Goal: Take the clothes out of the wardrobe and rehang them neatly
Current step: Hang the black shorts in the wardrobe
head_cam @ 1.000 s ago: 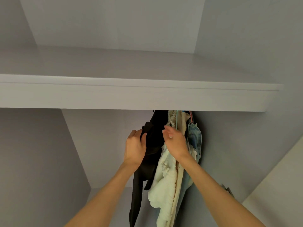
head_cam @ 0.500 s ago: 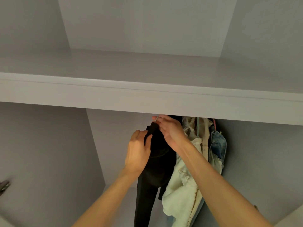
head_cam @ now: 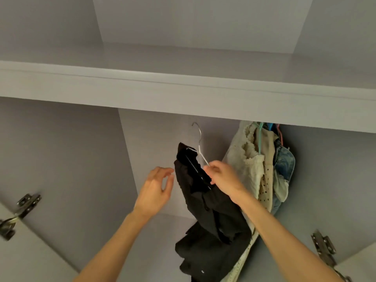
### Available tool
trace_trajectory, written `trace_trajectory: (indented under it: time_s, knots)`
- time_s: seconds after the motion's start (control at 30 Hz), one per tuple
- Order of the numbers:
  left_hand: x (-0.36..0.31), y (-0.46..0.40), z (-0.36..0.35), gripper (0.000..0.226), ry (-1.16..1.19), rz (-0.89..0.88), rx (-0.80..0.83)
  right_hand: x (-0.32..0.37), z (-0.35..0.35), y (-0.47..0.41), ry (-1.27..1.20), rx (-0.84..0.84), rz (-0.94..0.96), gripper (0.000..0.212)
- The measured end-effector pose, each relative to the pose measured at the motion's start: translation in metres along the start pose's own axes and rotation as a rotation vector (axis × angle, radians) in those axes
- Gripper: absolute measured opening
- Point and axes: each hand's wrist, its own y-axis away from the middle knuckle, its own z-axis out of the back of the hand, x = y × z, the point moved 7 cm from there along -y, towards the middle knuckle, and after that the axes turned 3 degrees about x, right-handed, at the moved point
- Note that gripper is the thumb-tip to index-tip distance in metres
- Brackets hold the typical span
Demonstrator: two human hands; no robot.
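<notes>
My right hand (head_cam: 222, 178) pinches the white hanger (head_cam: 200, 151) carrying the black garment (head_cam: 205, 202) below the shelf (head_cam: 142, 94) (hook free); my left hand (head_cam: 156, 190) hovers beside, fingers loose.

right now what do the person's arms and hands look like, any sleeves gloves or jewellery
Both arms are bare from the bottom edge of the picture up to the hands, with no sleeve in view. The left hand and the right hand wear no gloves. No watch, bracelet or band shows on either wrist, and no ring shows on the fingers that can be seen.
</notes>
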Motion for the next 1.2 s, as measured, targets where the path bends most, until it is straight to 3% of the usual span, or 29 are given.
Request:
trace_trajectory:
  time_s: [0.07,0.2,0.37,0.47,0.63,0.83,1.07,1.2]
  knots:
    - [0.021,0.003,0.006,0.029,-0.044,0.064,0.012,-0.002,0.002,0.005,0.331,-0.041,0.041,0.018]
    - [0.055,0.023,0.011,0.042,-0.139,0.133,0.075,0.0,0.004,0.018,0.497,-0.167,0.084,0.029]
    - [0.079,0.054,0.025,0.079,-0.266,0.192,0.106,0.02,-0.016,0.028,0.435,-0.119,0.288,0.035]
    - [0.094,0.07,0.039,0.089,-0.296,0.24,0.139,0.024,-0.033,0.028,0.312,-0.076,0.326,0.036]
    - [0.1,0.099,0.071,0.072,-0.346,0.224,0.037,0.036,-0.076,0.034,0.241,0.019,0.411,0.038]
    - [0.098,0.137,0.112,0.068,-0.443,0.253,-0.034,0.058,-0.117,0.036,0.101,0.278,0.439,0.029]
    - [0.104,0.212,0.162,0.054,-0.402,0.559,-0.282,0.091,-0.195,0.042,0.043,0.458,0.615,0.027]
    - [0.091,0.254,0.176,0.041,-0.441,0.753,-0.447,0.104,-0.236,0.042,0.133,0.483,0.795,0.048]
